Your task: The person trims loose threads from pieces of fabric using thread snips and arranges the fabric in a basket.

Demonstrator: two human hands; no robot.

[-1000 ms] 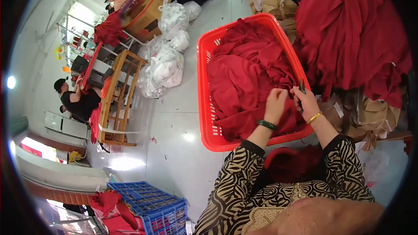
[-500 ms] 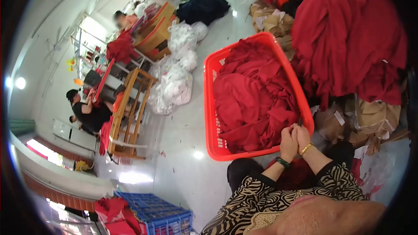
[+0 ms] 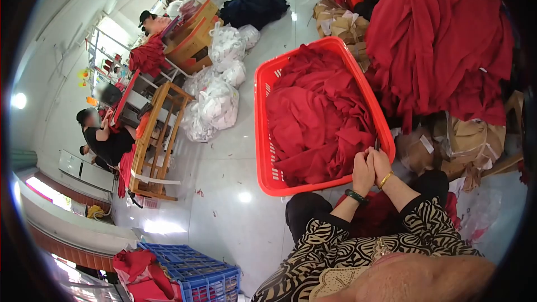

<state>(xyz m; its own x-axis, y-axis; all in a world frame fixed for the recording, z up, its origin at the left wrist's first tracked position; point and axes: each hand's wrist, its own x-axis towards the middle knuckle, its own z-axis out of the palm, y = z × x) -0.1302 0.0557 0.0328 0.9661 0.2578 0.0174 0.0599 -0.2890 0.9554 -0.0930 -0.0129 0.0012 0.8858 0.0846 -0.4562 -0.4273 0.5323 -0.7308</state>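
Note:
A red plastic basket [image 3: 263, 151] full of crumpled dark red cloth [image 3: 313, 117] stands on the floor in front of me. At its near right corner my left hand [image 3: 363, 174], with a green bangle at the wrist, is closed against my right hand; what its fingers hold is too small to make out. My right hand [image 3: 381, 166], with a gold bracelet, is closed around small dark snips [image 3: 377, 144], whose tip points away from me over the rim. More red cloth [image 3: 369, 212] lies in my lap, below the hands.
A large heap of red cloth [image 3: 442, 39] rests on brown wrapped bundles [image 3: 475, 140] at the right. White bags [image 3: 218, 103] lie left of the basket, by a wooden frame [image 3: 151, 145]. A blue crate [image 3: 207, 279] is at lower left. A co-worker [image 3: 106, 140] sits far left.
Compared with a second ago, my hands have come together and moved down toward me, from over the cloth to the basket's near right corner. The view has shifted slightly.

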